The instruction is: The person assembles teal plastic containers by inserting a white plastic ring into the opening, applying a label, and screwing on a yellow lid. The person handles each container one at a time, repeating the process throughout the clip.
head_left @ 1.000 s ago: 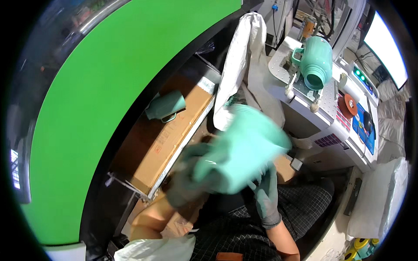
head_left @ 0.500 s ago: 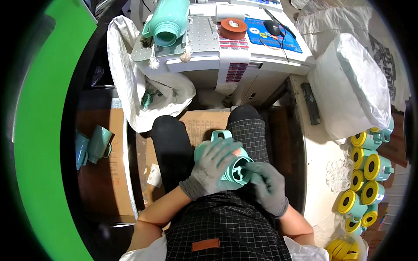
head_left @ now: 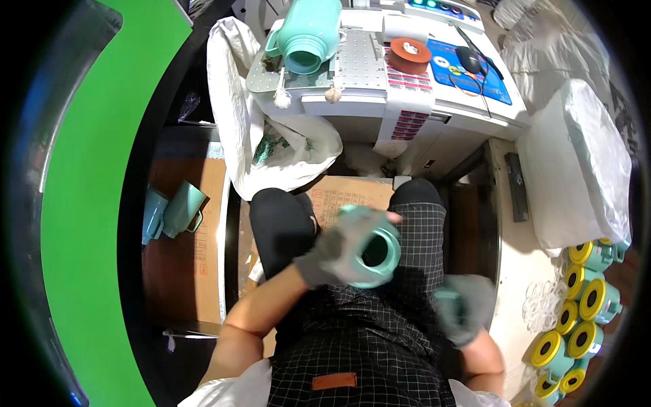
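Observation:
My left hand (head_left: 336,252), in a grey glove, is closed around a mint-green jug (head_left: 382,273) lying over my lap. The jug's round threaded mouth faces up and to the right, and its inside looks dark. My right hand (head_left: 468,308), gloved too, is away from the jug, to the right of my thigh. Motion smears its fingers. A teal patch shows at its palm, but I cannot make out whether that is a held piece or the glove.
Ahead, a larger-looking mint jug (head_left: 309,41) lies on a perforated metal plate (head_left: 359,64), near an orange tape roll (head_left: 409,55). Two jugs (head_left: 184,209) lie in a carton at left. Yellow-lidded jugs (head_left: 593,300) and white rings (head_left: 542,305) sit at right, near a white sack (head_left: 573,169).
My right hand has left the jug's mouth and moved right. The pale piece seen inside the mouth no longer shows. My left hand keeps its hold on the jug. The whole view has shifted.

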Motion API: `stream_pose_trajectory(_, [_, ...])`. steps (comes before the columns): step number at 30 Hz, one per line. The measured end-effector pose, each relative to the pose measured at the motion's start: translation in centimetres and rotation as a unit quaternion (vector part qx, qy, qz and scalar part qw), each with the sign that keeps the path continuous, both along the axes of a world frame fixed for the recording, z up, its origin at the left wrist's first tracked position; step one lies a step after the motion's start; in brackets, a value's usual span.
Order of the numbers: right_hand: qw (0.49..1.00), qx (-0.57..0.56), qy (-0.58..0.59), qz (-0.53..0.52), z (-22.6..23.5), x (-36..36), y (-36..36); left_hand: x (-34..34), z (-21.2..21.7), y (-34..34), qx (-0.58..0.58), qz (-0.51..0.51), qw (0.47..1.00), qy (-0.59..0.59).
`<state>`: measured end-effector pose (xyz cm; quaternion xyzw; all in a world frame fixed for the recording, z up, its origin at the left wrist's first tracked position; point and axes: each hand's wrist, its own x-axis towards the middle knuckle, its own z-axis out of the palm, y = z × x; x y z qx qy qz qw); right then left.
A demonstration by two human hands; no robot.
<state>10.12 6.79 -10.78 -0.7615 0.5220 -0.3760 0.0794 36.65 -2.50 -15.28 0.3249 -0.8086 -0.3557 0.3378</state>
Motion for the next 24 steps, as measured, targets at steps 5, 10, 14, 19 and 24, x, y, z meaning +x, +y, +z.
stream_pose_trajectory(5, [0.935, -0.047, -0.343, -0.075, -3.7, 4.7, -5.5, 3.3, 3.5, 3.1, -0.041, -0.011, 0.998, -0.053])
stream_pose_trajectory(10, [0.962, 0.058, -0.253, 0.088, -5.9, 13.8, -15.8, 2.8, 3.9, 5.9, -0.039, -0.017, 0.998, -0.052])
stream_pose_trajectory(14, [0.967, 0.022, -0.251, 0.021, -6.5, 10.2, -13.0, 2.9, 4.6, 3.7, -0.043, 0.003, 0.999, -0.018])
stream_pose_trajectory(19, [0.950, 0.046, -0.288, -0.114, -9.4, -1.2, -5.0, -0.3, 4.3, 1.1, 0.100, -0.005, 0.994, -0.034])
stream_pose_trajectory(24, [0.878, -0.027, -0.171, -0.447, -11.9, -15.6, 3.3, -2.0, 2.0, -0.6, 0.219, 0.000, 0.975, -0.035])
